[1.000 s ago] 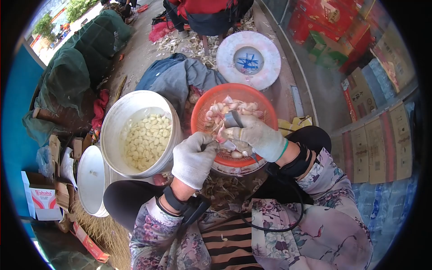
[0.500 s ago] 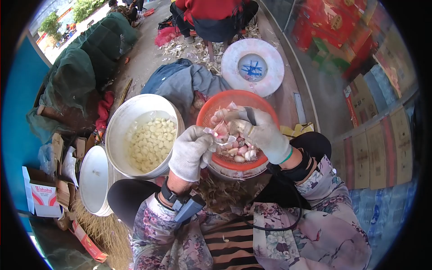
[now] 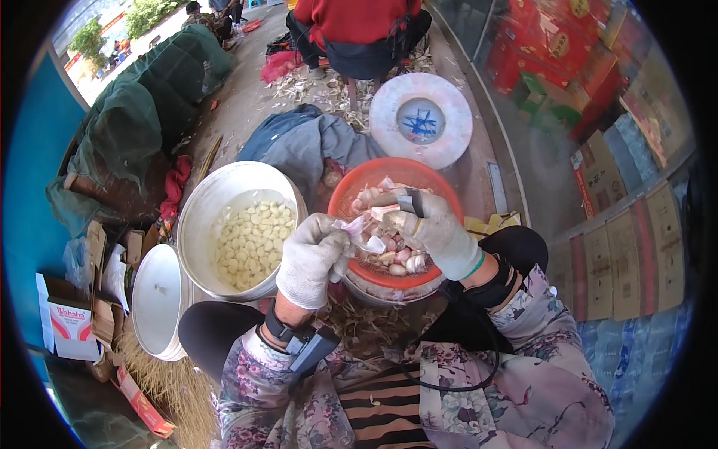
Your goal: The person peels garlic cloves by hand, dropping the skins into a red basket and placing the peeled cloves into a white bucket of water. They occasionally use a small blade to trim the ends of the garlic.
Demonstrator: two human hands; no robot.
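Observation:
My left hand, in a white glove, pinches a garlic clove whose pinkish papery skin sticks out at the fingertips. Opposite it, my right hand, also gloved and stained at the fingers, is closed above an orange basket. A dark band and a shiny edge show at its index finger; what it grips I cannot make out. Unpeeled garlic cloves lie in the basket below my hands. Beside my left hand, a white bucket holds peeled garlic cloves in liquid.
A white lid leans against the bucket. Grey-blue cloth and a round white tub lie beyond the basket. A person in red sits ahead among scattered husks. Cartons stand at right, a straw broom at left.
The clove between my hands has turned, and loose white skin now hangs from it. My right fingers have shifted slightly left and down; my left hand has dropped a little.

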